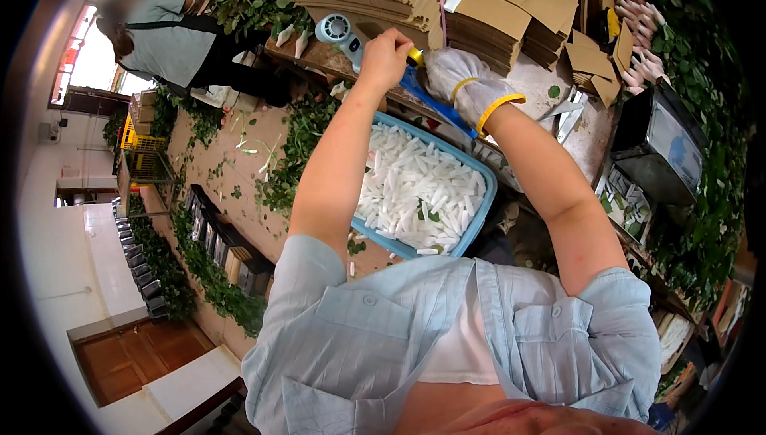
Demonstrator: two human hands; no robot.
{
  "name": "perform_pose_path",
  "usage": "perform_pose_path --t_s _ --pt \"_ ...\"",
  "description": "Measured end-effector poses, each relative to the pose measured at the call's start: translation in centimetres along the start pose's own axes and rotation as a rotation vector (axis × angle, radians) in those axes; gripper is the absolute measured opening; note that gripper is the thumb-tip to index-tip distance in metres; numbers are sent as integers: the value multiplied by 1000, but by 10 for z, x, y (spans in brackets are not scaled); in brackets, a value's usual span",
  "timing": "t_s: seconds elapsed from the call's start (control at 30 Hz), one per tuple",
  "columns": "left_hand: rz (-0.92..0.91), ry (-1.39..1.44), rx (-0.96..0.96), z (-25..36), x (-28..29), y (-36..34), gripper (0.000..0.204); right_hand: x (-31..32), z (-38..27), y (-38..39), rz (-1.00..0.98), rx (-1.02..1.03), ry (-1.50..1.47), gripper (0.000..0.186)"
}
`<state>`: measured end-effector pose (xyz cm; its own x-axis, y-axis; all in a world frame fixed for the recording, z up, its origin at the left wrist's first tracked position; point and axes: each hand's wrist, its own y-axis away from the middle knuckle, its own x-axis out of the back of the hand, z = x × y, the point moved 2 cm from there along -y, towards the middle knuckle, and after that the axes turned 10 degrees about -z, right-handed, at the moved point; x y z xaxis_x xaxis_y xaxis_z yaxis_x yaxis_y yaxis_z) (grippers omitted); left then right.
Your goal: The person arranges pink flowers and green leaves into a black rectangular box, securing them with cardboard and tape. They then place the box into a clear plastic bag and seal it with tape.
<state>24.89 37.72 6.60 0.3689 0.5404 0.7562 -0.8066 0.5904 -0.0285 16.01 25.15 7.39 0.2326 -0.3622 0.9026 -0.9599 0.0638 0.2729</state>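
My left hand [385, 58] is bare and closed, held out over the workbench edge. A small yellow piece [416, 57] shows at its fingertips; I cannot make out what it belongs to. Close beside it is my right hand [456, 76] in a whitish glove with yellow bands at the wrist and cuff. The glove hides how its fingers are set. A long blue strip [440, 105] slants below both hands. Just left of my left hand lies a grey-blue handheld fan [337, 32]. Below my forearms sits a blue basin [488, 187] full of short white pieces [419, 187].
Stacks of brown cardboard [487, 16] stand on the workbench. Pink flowers in white sleeves [638, 28] and leafy stems [694, 116] line the right, beside a black-framed box [658, 144]. At far left a person [179, 48] bends over greenery. Leaves litter the floor [231, 144].
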Motion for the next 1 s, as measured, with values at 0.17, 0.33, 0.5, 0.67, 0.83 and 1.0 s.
perform_pose_path --t_s 0.17,0.33,0.5,0.67,0.83,1.0 --pt "-8 -36 -9 0 0 -1 20 -3 3 -5 6 47 7 29" --pt "24 -74 -47 -7 -9 -1 19 -7 -1 -1 24 45 25 26" --pt "83 13 -76 -11 -17 2 17 -11 -2 4 86 -20 -32 23" --pt "194 -210 -202 0 -19 4 12 -17 6 1 120 2 20 24" --pt "161 -411 -193 17 -28 22 11 29 14 34 116 -45 -18 31" --pt "268 -531 -246 22 -55 35 12 57 77 92 443 -4 -142 28"
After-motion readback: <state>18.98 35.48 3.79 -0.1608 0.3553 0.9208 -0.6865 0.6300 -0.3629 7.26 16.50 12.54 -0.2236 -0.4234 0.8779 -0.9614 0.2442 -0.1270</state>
